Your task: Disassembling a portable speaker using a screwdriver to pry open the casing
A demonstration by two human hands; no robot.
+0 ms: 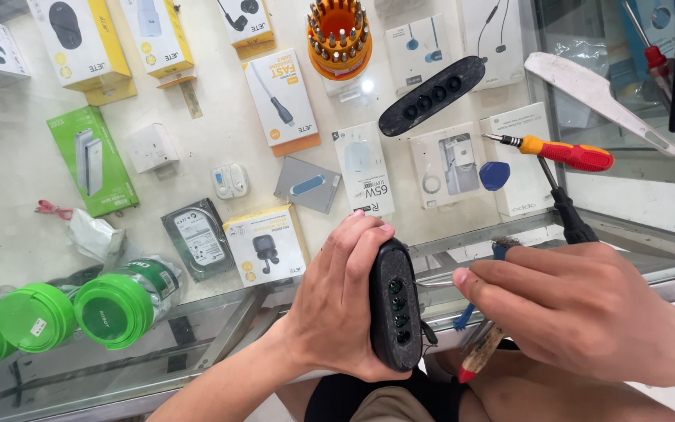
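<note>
Fingers of the left hand (336,301) curl tight around a black oval casing (394,305) with four green-lit round holes, held upright above the glass counter (197,344). The right hand (580,309) pinches thin metal tweezers (435,284) closed, their tip touching the casing's edge.

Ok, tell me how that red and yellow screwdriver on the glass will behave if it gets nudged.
The red and yellow screwdriver lies flat on the glass counter, so it probably slides easily. Its rounded handle may let it roll. It looks rigid and fairly light.
</note>
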